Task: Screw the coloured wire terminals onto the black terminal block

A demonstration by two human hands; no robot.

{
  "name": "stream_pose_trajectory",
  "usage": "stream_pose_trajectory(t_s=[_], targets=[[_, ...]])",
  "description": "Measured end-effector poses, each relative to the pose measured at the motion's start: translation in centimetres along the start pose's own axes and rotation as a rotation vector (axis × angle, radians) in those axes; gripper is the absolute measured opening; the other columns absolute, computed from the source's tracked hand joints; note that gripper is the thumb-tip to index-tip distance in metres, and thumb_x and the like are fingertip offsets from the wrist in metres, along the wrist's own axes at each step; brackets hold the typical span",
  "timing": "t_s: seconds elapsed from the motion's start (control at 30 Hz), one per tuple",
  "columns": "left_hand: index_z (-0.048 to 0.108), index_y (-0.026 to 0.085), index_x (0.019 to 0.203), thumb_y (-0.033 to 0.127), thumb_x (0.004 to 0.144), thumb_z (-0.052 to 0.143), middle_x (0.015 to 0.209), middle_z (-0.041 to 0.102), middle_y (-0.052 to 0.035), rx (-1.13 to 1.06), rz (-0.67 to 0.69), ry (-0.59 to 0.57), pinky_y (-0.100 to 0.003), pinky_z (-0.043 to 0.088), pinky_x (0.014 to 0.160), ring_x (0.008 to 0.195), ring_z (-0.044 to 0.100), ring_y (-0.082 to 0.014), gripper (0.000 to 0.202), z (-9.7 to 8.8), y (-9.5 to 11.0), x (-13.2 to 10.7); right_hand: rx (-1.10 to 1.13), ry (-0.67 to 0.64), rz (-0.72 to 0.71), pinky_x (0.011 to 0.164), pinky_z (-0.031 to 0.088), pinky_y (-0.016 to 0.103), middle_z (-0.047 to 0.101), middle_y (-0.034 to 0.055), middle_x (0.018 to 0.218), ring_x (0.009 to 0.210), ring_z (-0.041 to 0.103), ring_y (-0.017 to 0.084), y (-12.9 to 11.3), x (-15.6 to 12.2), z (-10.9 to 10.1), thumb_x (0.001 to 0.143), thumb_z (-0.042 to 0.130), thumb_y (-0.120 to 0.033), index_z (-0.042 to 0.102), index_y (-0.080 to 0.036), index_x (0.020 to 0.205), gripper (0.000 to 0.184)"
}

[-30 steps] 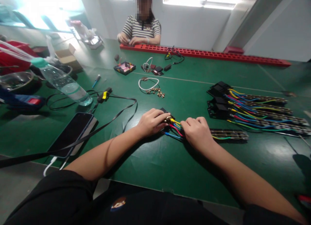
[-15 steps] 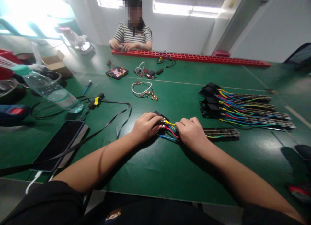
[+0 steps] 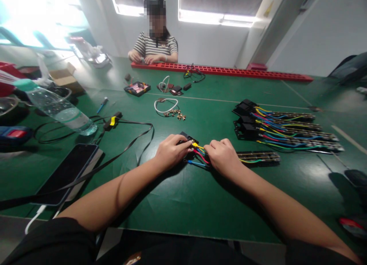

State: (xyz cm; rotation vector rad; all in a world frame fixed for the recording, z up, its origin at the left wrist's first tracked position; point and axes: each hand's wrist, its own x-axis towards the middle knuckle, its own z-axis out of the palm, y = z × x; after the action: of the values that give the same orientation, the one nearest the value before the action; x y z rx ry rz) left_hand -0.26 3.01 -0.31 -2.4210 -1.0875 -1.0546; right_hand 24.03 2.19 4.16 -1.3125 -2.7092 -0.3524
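My left hand (image 3: 172,151) is closed around a black block (image 3: 187,137) at the end of a wired strip, its fingertips by the brass-coloured terminals. From that block run yellow, red and blue wires (image 3: 202,157), and a blue one has a loose ring lug below. My right hand (image 3: 222,155) is closed over these wires, hiding their middle. Beyond it the dark slotted strip (image 3: 259,158) of the same assembly lies on the green table. Small brass screws (image 3: 178,114) are scattered ahead of my hands beside a white cable loop (image 3: 166,104).
Several similar wired assemblies (image 3: 298,133) lie at right. At left are a phone (image 3: 67,173), a black cable (image 3: 129,141) and a leaning water bottle (image 3: 64,110). A screwdriver (image 3: 354,177) lies far right. Across the table, another person (image 3: 156,47) sits behind a red perforated rail (image 3: 223,71).
The camera view has shifted slightly, so the background sits a little lower and further left. Both hands keep nearly the same hold, with slightly more of the black block showing.
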Motion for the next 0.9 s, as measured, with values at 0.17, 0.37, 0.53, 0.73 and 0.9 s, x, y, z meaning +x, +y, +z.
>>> stream_pose_trajectory(t_s=[0.17,0.37,0.53,0.73,0.9], targets=[[0.077,0.024,0.113,0.038,0.100,0.064,0.106,0.072,-0.0064,0.018,0.010,-0.024,-0.030,0.053,0.076,0.086,0.060,-0.0181,0.023,-0.15,-0.03,0.10,0.011,-0.011,-0.013,0.078,0.021,0.034,0.064,0.0087,0.084,0.072,0.038,0.019,0.03,-0.05,-0.13,0.100,0.050,-0.017,0.073,-0.015,0.091,0.025],[0.076,0.022,0.115,0.038,0.101,0.062,0.106,0.072,-0.0083,0.020,0.011,-0.070,-0.031,0.054,0.078,0.089,0.061,-0.0194,0.025,-0.32,-0.13,0.21,0.029,-0.035,-0.023,0.078,0.021,0.034,0.064,0.0094,0.085,0.073,0.040,0.019,0.06,0.06,-0.46,0.100,0.049,-0.016,0.073,-0.014,0.093,0.025],[0.075,0.022,0.117,0.037,0.100,0.063,0.107,0.071,-0.0084,-0.003,0.009,-0.085,-0.032,0.054,0.079,0.090,0.060,-0.0201,0.025,-0.46,-0.15,0.30,0.022,-0.055,-0.017,0.078,0.020,0.035,0.065,0.0094,0.086,0.074,0.042,0.019,-0.03,0.16,-0.51,0.099,0.049,-0.015,0.073,-0.015,0.095,0.025],[0.074,0.019,0.114,0.037,0.100,0.062,0.106,0.071,-0.0089,-0.018,0.029,-0.088,-0.034,0.051,0.078,0.087,0.059,-0.0205,0.025,-0.46,-0.27,0.50,0.015,-0.044,-0.017,0.078,0.021,0.035,0.065,0.0089,0.086,0.074,0.042,0.019,-0.02,0.07,-0.44,0.099,0.050,-0.015,0.073,-0.015,0.094,0.024],[0.074,0.019,0.115,0.036,0.101,0.062,0.105,0.070,-0.0093,-0.013,0.040,-0.097,-0.036,0.051,0.079,0.088,0.058,-0.0214,0.025,-0.42,-0.30,0.54,0.019,-0.021,-0.029,0.078,0.021,0.035,0.065,0.0090,0.085,0.074,0.042,0.019,-0.03,0.02,-0.49,0.098,0.050,-0.015,0.072,-0.015,0.092,0.024]])
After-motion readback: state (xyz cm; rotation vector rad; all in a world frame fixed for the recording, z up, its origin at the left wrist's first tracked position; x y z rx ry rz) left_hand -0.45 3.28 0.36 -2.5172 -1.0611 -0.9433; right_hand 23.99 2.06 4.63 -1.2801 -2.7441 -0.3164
